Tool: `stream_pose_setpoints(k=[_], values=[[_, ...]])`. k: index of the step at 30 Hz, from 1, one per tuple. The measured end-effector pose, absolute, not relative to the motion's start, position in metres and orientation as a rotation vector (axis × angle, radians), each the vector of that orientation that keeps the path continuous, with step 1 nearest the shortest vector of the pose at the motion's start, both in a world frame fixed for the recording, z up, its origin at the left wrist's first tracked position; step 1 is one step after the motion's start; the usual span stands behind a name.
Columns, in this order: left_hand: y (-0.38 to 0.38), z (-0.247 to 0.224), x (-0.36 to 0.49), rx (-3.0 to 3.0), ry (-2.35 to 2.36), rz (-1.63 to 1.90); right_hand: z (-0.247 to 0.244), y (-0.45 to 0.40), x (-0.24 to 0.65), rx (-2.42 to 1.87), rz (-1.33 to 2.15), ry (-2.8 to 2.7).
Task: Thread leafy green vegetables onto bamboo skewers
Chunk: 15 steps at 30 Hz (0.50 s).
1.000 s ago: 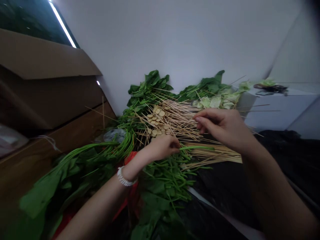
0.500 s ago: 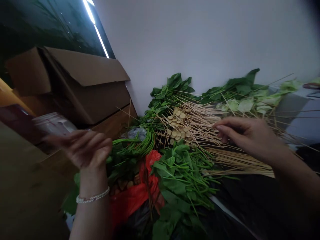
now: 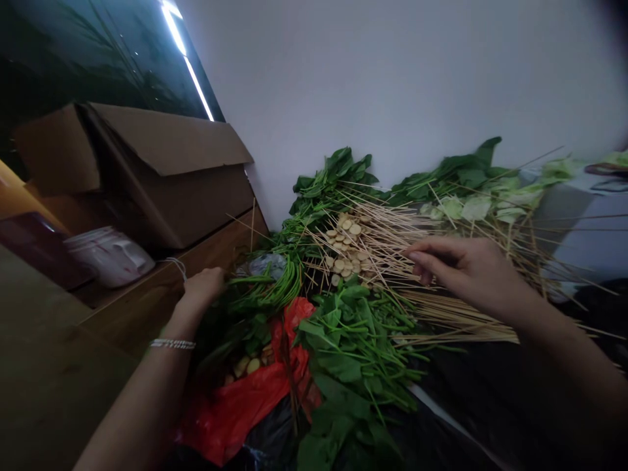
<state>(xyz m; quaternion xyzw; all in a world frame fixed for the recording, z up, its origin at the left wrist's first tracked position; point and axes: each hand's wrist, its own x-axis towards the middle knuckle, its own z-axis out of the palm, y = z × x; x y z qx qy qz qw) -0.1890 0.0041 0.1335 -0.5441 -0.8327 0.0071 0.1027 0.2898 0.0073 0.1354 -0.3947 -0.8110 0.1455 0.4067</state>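
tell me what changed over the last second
The left hand moved from the wooden skewers out to the left and now sits at the green stems beside the wooden ledge. The view swung left, showing more of the red plastic bag. The right hand stayed over the skewers, and the round slices look unmoved.

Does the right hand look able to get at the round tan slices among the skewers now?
Probably yes: the right hand sits over the bamboo skewers, close to the round tan slices. Only skewers lie between them, and nothing covers the slices.
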Motion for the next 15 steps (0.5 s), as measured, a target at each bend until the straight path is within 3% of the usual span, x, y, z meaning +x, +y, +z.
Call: stream_pose_setpoints(k=[5, 11, 15], values=[[-0.009, 0.165, -0.161, -1.531, -2.255, -0.057, 0.131, 0.009, 0.285, -0.968, 0.439, -2.038], [-0.024, 0.198, -0.079, -1.431, -1.566, -0.842, 0.127, 0.008, 0.27, -0.925, 0.503, -2.063], [-0.023, 0.181, -0.038, -1.672, -1.083, -1.042, 0.132, 0.0, 0.265, -0.931, 0.341, -1.869]])
